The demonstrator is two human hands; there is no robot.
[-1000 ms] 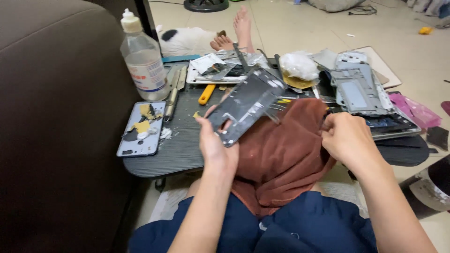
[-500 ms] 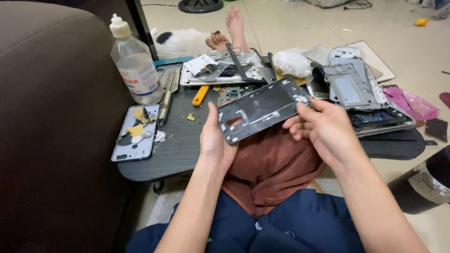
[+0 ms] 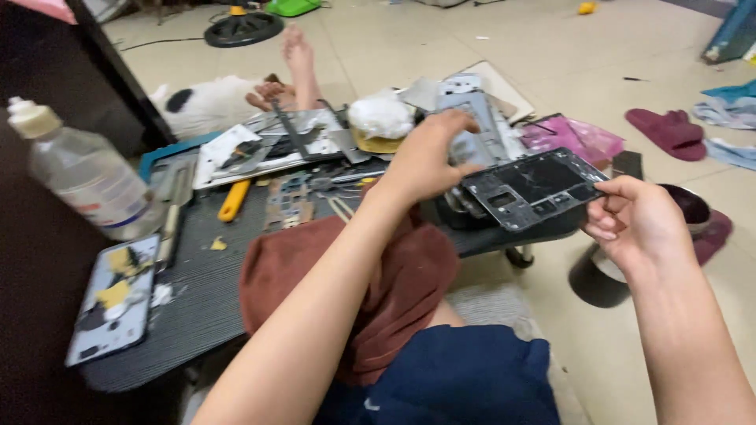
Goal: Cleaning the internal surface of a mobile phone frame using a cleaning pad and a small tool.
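Observation:
Both my hands hold a dark phone frame (image 3: 534,189), a flat black panel with cut-outs, to the right of the low table's right end. My left hand (image 3: 425,157) grips its left edge from above. At its right end, my right hand (image 3: 636,222) pinches the corner with the fingers curled. A rust-brown cloth (image 3: 394,275) lies over my knee below my left forearm.
The low dark table (image 3: 197,291) carries a clear plastic bottle (image 3: 83,181), a phone back panel with yellow bits (image 3: 114,299), a yellow-handled tool (image 3: 234,200), a circuit board (image 3: 287,201) and several grey phone parts (image 3: 472,118). A maroon slipper (image 3: 669,132) lies on the floor.
Both hands have carried the phone frame to the right, past the table's right end, and the view has swung right with them.

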